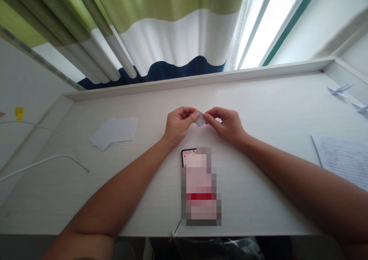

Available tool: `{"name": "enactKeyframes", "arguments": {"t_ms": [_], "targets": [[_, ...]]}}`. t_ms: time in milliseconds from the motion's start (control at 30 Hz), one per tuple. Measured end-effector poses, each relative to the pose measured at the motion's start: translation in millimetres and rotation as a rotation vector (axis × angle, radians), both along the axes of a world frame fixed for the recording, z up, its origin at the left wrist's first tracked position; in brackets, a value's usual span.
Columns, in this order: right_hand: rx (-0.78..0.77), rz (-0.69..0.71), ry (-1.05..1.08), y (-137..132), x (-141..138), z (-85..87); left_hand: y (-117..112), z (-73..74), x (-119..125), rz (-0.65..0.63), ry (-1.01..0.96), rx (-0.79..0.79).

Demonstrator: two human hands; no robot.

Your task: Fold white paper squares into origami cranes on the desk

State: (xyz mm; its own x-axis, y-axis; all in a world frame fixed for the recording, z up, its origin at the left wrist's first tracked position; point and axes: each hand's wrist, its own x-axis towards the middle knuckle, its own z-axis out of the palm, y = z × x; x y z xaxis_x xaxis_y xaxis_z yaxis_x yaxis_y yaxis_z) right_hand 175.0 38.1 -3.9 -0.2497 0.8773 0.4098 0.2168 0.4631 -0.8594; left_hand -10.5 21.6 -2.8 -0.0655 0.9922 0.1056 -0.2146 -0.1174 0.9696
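A small folded piece of white paper point(199, 120) is held over the middle of the desk. My left hand point(179, 125) pinches its left side between thumb and fingers. On its right side, my right hand point(225, 124) grips it the same way. The lower tip of the paper points down towards me, and its upper edge lies partly behind my fingers. Closer to me, a phone point(198, 183) with a lit, blurred-out screen lies flat on the desk.
Several loose white paper sheets point(128, 129) lie overlapped at the left. Folded paper shapes point(339, 90) rest at the far right, above a lined, written-on sheet point(343, 154). A white cable point(57, 156) crosses the left side. A raised ledge point(172, 84) borders the desk before the curtain point(178, 33).
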Motion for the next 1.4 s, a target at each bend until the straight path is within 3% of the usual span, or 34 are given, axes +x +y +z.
{"name": "enactKeyframes", "arguments": {"t_ms": [367, 633, 1033, 1400], "targets": [[-0.019, 0.024, 0.021, 5, 1, -4.3, 2, -1.6, -1, -0.030, 0.045, 0.024], [-0.150, 0.092, 0.084, 10, 1, -5.7, 3, -1.1, -2, 0.024, 0.036, 0.037], [-0.165, 0.163, 0.160, 7, 2, -3.4, 1, -0.4, 3, 0.110, -0.008, 0.058], [-0.163, 0.137, 0.154, 8, 4, 2.7, 0, 0.5, 2, 0.007, -0.001, -0.003]]}}
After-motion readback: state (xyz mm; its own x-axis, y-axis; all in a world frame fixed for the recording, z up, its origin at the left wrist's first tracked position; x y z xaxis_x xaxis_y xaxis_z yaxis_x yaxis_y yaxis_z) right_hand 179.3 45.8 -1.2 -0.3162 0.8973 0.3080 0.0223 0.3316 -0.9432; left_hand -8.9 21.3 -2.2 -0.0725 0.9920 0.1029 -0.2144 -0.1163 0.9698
